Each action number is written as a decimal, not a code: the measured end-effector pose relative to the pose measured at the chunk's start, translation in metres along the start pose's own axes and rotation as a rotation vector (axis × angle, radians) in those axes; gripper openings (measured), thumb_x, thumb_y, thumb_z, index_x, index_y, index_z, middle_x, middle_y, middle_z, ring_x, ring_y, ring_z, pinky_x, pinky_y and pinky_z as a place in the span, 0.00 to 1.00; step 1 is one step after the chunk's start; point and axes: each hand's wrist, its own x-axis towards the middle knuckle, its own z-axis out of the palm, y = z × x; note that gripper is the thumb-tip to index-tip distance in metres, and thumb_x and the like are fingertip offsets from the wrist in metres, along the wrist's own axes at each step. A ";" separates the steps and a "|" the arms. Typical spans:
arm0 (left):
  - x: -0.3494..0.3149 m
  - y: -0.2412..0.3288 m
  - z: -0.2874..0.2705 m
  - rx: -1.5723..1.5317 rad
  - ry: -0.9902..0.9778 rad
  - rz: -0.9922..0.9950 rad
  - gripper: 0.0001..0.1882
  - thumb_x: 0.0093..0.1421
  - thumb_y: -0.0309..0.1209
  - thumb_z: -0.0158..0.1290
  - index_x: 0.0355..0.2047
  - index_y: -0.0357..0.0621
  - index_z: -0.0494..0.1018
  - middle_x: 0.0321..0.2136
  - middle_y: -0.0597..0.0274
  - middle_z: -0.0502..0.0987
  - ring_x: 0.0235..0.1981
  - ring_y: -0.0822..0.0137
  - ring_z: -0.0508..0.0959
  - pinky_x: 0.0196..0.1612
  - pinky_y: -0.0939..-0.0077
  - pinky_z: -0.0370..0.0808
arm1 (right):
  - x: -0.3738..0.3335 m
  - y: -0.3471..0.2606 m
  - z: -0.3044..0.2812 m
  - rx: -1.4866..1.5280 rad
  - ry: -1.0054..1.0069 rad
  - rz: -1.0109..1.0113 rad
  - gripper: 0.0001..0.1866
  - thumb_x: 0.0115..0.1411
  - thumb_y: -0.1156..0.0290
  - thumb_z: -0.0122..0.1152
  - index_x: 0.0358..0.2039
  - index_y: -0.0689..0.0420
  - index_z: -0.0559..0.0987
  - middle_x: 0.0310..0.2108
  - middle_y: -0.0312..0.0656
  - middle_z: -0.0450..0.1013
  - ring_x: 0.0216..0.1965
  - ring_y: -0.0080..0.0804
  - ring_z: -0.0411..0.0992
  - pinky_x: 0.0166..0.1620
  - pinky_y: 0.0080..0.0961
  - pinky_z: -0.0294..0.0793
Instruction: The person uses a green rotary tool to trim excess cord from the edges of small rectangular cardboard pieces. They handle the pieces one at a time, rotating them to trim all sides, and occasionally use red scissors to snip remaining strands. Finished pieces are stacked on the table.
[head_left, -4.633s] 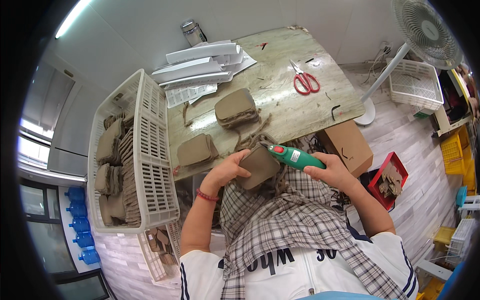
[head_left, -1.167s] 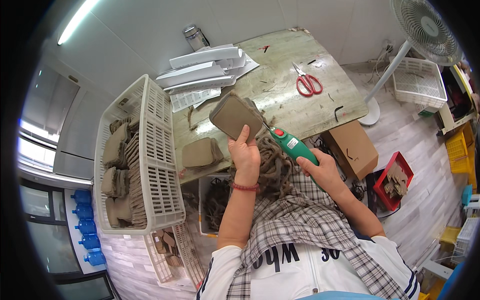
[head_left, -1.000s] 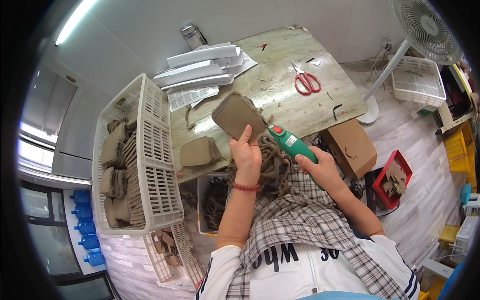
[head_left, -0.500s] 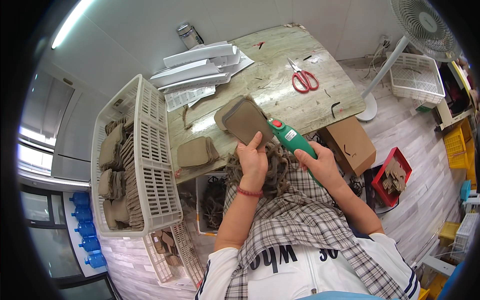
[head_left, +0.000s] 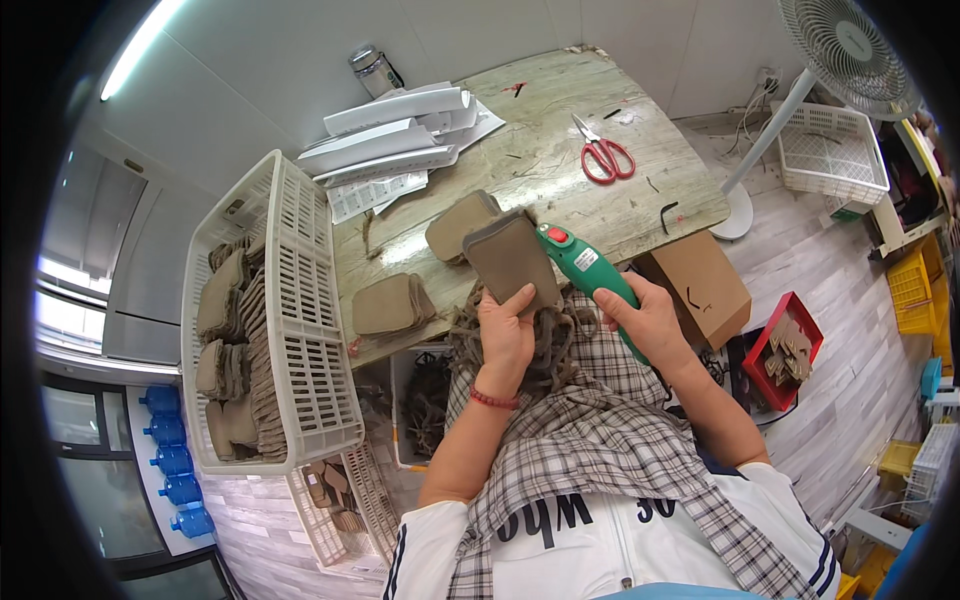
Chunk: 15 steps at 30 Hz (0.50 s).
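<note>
My left hand (head_left: 508, 335) grips a brown fabric piece with rounded corners (head_left: 510, 262) by its near end, thumb on top. My right hand (head_left: 638, 318) is wrapped round a green electric hand cutter (head_left: 590, 270) with a red button. The cutter's head meets the piece's right edge near its far corner. Just behind the held piece, a similar brown piece (head_left: 460, 225) lies on the table. Farther left rests a small stack of brown pieces (head_left: 392, 304). Curly brown fabric strips (head_left: 545, 352) are heaped on my lap beneath my left hand.
Red-handled scissors (head_left: 606, 158) lie on the wooden table (head_left: 540, 110), near rolled papers (head_left: 395, 135). On the left stands a white crate (head_left: 318, 300) with stacked brown pieces. A cardboard box (head_left: 700, 285), a red tray (head_left: 815, 325) and a fan (head_left: 850, 45) are at right.
The held piece has turned more upright and shifted slightly right and toward me, away from the piece behind it. My right hand and the cutter have barely moved.
</note>
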 end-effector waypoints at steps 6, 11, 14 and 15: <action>-0.002 0.028 -0.017 0.154 -0.073 -0.096 0.19 0.56 0.13 0.51 0.49 0.36 0.67 0.45 0.56 0.76 0.43 0.64 0.79 0.46 0.69 0.79 | -0.003 0.002 -0.019 -0.047 -0.100 0.002 0.16 0.58 0.62 0.64 0.35 0.63 0.77 0.21 0.33 0.72 0.21 0.16 0.67 0.26 0.17 0.68; -0.001 0.068 -0.025 0.379 -0.116 -0.223 0.23 0.51 0.12 0.53 0.49 0.36 0.69 0.42 0.57 0.78 0.41 0.65 0.80 0.44 0.73 0.78 | -0.007 -0.001 -0.038 -0.170 -0.184 0.030 0.17 0.56 0.61 0.65 0.38 0.63 0.77 0.22 0.34 0.72 0.23 0.16 0.68 0.28 0.17 0.69; -0.001 0.087 -0.023 0.464 -0.181 -0.272 0.26 0.49 0.11 0.53 0.51 0.35 0.68 0.44 0.57 0.77 0.42 0.66 0.79 0.46 0.73 0.77 | -0.011 -0.006 -0.045 -0.264 -0.231 0.029 0.18 0.56 0.63 0.65 0.40 0.64 0.76 0.24 0.35 0.72 0.25 0.18 0.69 0.30 0.18 0.70; 0.000 0.090 -0.024 0.486 -0.189 -0.286 0.27 0.49 0.11 0.53 0.52 0.35 0.68 0.44 0.56 0.77 0.43 0.66 0.79 0.47 0.73 0.76 | -0.012 -0.006 -0.047 -0.300 -0.242 0.007 0.19 0.55 0.63 0.65 0.41 0.64 0.76 0.24 0.35 0.73 0.25 0.19 0.70 0.31 0.18 0.70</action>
